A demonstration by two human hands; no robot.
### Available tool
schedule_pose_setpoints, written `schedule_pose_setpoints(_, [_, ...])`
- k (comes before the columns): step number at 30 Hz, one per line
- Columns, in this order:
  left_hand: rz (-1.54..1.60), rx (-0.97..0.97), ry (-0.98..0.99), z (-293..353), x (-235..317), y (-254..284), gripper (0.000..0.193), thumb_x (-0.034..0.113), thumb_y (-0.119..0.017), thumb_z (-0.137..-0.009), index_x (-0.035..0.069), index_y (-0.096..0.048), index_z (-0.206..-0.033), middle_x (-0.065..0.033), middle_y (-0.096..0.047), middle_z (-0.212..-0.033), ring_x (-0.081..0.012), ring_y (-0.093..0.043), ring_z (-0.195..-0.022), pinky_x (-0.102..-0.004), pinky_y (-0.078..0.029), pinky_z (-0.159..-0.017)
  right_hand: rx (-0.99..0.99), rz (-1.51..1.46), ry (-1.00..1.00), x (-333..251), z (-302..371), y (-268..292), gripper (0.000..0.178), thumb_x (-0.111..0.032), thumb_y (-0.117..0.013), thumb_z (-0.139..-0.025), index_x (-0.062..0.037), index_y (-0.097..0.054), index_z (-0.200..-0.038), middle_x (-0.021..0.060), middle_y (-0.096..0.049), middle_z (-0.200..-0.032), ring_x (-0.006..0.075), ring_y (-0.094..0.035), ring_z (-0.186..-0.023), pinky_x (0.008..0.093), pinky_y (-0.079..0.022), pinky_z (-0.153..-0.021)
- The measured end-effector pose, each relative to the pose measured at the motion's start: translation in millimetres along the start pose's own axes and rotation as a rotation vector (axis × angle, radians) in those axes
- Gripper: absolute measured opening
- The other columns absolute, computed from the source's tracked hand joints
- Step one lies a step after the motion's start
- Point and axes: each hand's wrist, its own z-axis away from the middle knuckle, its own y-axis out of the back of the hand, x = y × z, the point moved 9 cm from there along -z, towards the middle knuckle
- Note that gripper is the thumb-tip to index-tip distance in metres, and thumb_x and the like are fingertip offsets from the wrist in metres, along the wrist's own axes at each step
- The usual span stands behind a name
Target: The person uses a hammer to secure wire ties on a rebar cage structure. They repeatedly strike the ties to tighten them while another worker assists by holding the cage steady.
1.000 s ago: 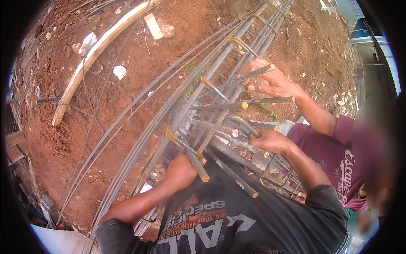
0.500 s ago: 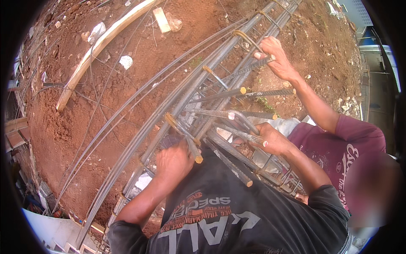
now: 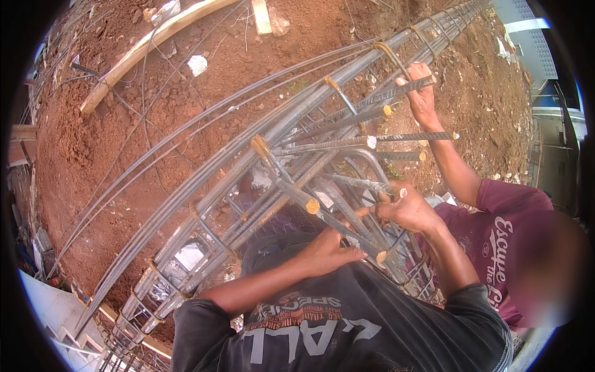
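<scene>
My left hand (image 3: 331, 253) reaches across my dark shirt. Its fingers curl behind a rebar (image 3: 344, 230), and the thumb points right along the near side. Close by on the right, my right hand (image 3: 409, 209) wraps round the end part of another ribbed rebar (image 3: 356, 181). Both bars belong to a bundle whose ends stick out of a long rebar cage (image 3: 248, 167) tied with square stirrups. Another stub (image 3: 304, 199) with a rusty cut end lies just above my left hand. A co-worker's hand (image 3: 421, 90) grips a rebar farther up the cage.
A co-worker in a maroon shirt (image 3: 468, 239) is close on my right. Long thin bars (image 3: 204, 121) run beside the cage on the left. A curved timber (image 3: 139, 54), a short board (image 3: 261, 17) and loose wire lie on red soil (image 3: 80, 180).
My left hand has left the rebar stub at the left and moved right, close to my right hand. My right hand stays on its bar. The view has shifted slightly.
</scene>
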Motion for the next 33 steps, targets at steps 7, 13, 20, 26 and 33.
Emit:
schedule_pose_setpoints(7, [-0.708,0.143,0.132,-2,-13,7,0.051,0.036,-0.060,-0.095,0.005,-0.055,-0.135,-0.0204,-0.063,-0.119,-0.0332,-0.056,-0.119,-0.0423,-0.044,-0.098,0.059,-0.006,0.098,-2,-7,2,0.011,-0.007,-0.070,-0.079,-0.0041,-0.059,-0.081,-0.0054,-0.052,-0.071,0.0055,-0.047,-0.068,0.0249,-0.040,-0.059])
schedule_pose_setpoints(13, [0.426,0.183,-0.114,6,-7,-10,0.045,0.018,-0.061,-0.095,0.003,-0.050,-0.136,-0.0204,-0.059,-0.129,-0.0314,-0.053,-0.125,-0.0426,-0.045,-0.098,0.044,0.076,0.099,-1,-10,5,0.021,-0.010,-0.065,-0.081,0.0014,-0.064,-0.099,0.0036,-0.063,-0.078,0.0121,-0.059,-0.073,0.0294,-0.048,-0.063])
schedule_pose_setpoints(20, [1.117,-0.187,-0.199,-50,-25,-34,0.029,0.029,-0.064,-0.096,0.009,-0.058,-0.076,0.0011,-0.048,-0.058,-0.0119,-0.045,-0.051,-0.0306,-0.041,-0.056,0.055,-0.053,0.104,0,-9,5,0.016,-0.007,-0.072,-0.079,-0.0032,-0.065,-0.092,-0.0039,-0.058,-0.077,0.0064,-0.050,-0.071,0.0251,-0.044,-0.063])
schedule_pose_setpoints(26, [1.025,-0.203,-0.024,-56,-10,-48,0.043,0.031,-0.058,-0.097,0.015,-0.047,-0.060,0.0009,-0.038,-0.046,-0.0139,-0.034,-0.044,-0.0314,-0.031,-0.054,0.161,0.318,0.100,-6,-7,11,0.025,-0.023,-0.070,-0.084,-0.0004,-0.061,-0.090,0.0024,-0.057,-0.074,0.0128,-0.050,-0.072,0.0347,-0.044,-0.065])
schedule_pose_setpoints(33, [0.739,-0.517,-0.186,-41,45,-74,0.047,0.027,-0.053,-0.100,0.012,-0.046,-0.057,0.0003,-0.040,-0.047,-0.0117,-0.038,-0.044,-0.0300,-0.035,-0.054,0.123,0.121,0.258,-31,52,23,0.034,-0.029,-0.075,-0.086,0.0000,-0.058,-0.091,-0.0012,-0.048,-0.069,0.0103,-0.044,-0.069,0.0329,-0.041,-0.060])
